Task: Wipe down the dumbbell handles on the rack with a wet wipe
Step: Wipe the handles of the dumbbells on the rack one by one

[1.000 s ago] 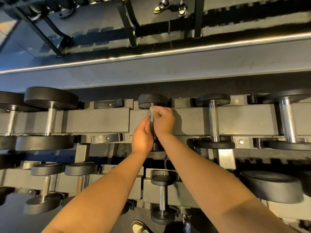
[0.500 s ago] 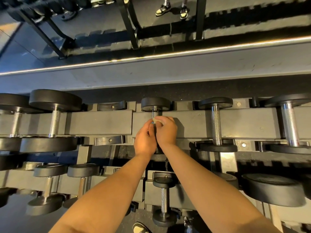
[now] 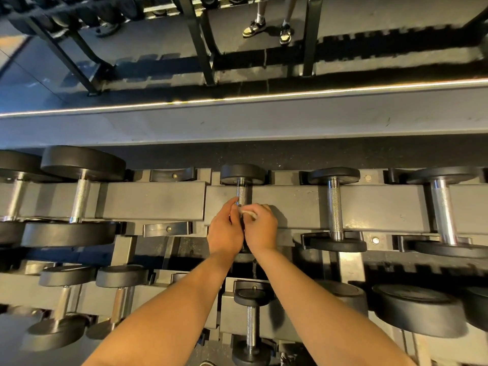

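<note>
- Left hand [image 3: 225,229]: fingers curled round the lower part of the handle [image 3: 241,193] of the middle dumbbell [image 3: 243,174], with the fingertips on the knurled metal.
- Right hand [image 3: 262,228]: just beside the left hand and touching it. Its fingers are curled and pinch a wet wipe [image 3: 248,213] against the right side of the same handle.
- Wet wipe: white and crumpled, bunched in the right fingers at about mid-handle. The shiny upper stretch of the handle shows bare above it.
- Middle dumbbell: lies front to back across the top shelf of the rack [image 3: 150,199]. Its far head sits in a cradle and its near head is mostly hidden by the wrists.
- Neighbours on the top shelf: a second dumbbell [image 3: 334,207] to the right, a larger third dumbbell [image 3: 441,210] beyond it, and a big dumbbell [image 3: 80,199] well to the left.
- Lower shelf: a small dumbbell [image 3: 250,326] lies between the forearms.
- Top edge: a pair of sneakers [image 3: 266,29] on dark flooring.
</note>
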The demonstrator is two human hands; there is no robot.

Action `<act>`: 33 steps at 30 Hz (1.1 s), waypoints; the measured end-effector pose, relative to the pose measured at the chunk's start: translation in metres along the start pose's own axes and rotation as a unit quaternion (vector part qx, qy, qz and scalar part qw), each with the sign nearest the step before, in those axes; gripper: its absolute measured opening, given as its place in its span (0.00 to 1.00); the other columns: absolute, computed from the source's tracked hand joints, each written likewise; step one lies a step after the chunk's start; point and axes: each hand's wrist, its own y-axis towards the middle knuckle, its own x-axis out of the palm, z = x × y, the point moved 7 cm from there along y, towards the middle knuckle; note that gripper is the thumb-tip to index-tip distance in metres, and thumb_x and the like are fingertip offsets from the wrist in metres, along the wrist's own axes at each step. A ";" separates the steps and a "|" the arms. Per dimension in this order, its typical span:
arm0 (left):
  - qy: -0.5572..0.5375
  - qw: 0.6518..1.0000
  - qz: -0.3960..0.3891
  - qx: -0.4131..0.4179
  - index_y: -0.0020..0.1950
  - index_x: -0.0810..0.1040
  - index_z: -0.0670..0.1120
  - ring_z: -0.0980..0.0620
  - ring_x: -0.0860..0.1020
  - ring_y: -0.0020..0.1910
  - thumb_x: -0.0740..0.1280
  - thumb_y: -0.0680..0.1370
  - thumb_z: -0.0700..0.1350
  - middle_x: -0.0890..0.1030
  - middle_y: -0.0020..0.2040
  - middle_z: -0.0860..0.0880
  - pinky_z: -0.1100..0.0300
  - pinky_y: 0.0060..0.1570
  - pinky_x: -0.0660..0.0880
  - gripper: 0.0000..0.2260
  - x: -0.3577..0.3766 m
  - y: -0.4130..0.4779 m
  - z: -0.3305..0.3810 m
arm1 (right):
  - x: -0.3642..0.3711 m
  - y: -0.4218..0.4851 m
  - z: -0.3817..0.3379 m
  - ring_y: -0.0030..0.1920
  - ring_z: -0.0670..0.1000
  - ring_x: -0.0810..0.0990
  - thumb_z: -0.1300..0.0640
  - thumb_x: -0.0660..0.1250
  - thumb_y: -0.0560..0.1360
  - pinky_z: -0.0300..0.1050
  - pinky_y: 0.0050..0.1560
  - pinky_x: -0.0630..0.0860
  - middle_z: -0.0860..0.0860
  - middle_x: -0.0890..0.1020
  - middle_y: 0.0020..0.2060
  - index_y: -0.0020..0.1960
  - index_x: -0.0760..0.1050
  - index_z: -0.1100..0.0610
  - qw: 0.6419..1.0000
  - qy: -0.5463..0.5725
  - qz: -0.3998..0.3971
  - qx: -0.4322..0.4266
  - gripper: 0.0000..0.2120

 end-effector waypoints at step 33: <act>-0.120 0.992 0.032 0.001 0.57 0.81 0.50 0.59 0.82 0.48 0.66 0.82 0.45 0.83 0.49 0.56 0.61 0.51 0.78 0.06 -0.032 -0.004 -0.005 | -0.008 -0.013 0.008 0.56 0.43 0.79 0.61 0.63 0.82 0.35 0.56 0.76 0.45 0.82 0.56 0.60 0.81 0.51 0.993 0.104 -0.004 0.053 0.13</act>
